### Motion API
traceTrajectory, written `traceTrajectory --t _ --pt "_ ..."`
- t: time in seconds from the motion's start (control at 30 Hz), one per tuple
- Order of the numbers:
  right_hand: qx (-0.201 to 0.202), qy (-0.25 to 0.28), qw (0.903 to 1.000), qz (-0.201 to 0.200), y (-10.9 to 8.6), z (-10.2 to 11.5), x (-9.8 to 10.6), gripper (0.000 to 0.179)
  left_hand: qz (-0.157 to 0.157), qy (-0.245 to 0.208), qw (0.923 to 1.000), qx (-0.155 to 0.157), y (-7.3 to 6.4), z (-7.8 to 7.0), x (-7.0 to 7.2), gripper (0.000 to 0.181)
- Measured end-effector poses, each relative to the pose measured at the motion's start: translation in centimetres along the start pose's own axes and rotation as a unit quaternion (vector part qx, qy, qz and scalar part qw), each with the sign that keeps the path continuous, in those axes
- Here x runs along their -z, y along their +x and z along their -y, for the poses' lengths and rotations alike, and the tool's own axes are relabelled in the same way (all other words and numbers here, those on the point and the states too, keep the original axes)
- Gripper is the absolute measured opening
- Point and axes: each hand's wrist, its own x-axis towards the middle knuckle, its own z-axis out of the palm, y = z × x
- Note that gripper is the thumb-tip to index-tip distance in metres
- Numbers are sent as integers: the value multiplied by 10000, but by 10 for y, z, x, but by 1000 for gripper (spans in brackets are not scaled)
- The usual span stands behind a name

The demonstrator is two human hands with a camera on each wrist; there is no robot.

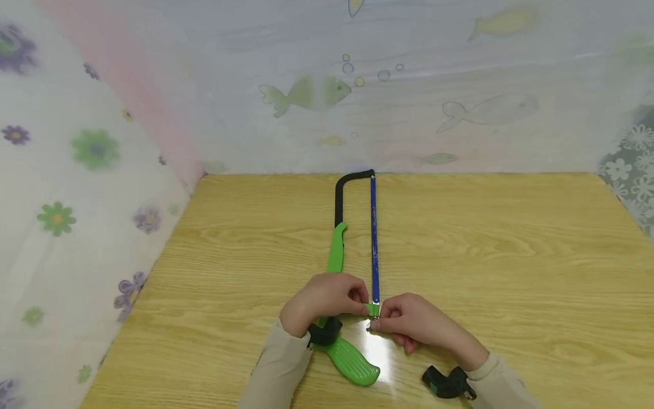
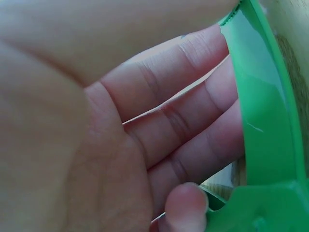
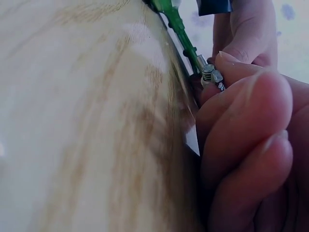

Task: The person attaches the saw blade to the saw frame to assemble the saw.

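Observation:
A hacksaw [image 1: 335,250] with a black front frame, green handle and blue blade [image 1: 374,238] lies on the table, its handle toward me. My left hand [image 1: 327,295] reaches over the green frame and grips it by the blade's near end, thumb and fingertips at the green blade holder [image 1: 374,309]. In the left wrist view, its fingers run behind the green frame [image 2: 268,116]. Thumb and forefinger of my right hand [image 1: 419,321] pinch the small metal wing nut [image 3: 212,75] on the threaded screw below that holder. Fingertips partly cover the nut.
The wood-grain table [image 1: 511,255] stretches to a back wall sheet [image 1: 409,125] printed with fish. A flowered sheet [image 1: 102,199] hangs at the left. Black wrist mounts sit at the left wrist [image 1: 326,332] and right wrist [image 1: 444,383].

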Motion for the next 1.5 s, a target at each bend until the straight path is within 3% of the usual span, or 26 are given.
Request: traceTrajectory --t 0.93,1.5 --pt "144 -78 9997 188 -1 -2 1 40 -26 -1 10000 -19 0 -1 0 10" --pt "-12 -18 9999 138 1 -1 0 41 14 -26 10000 -32 0 -2 1 10"
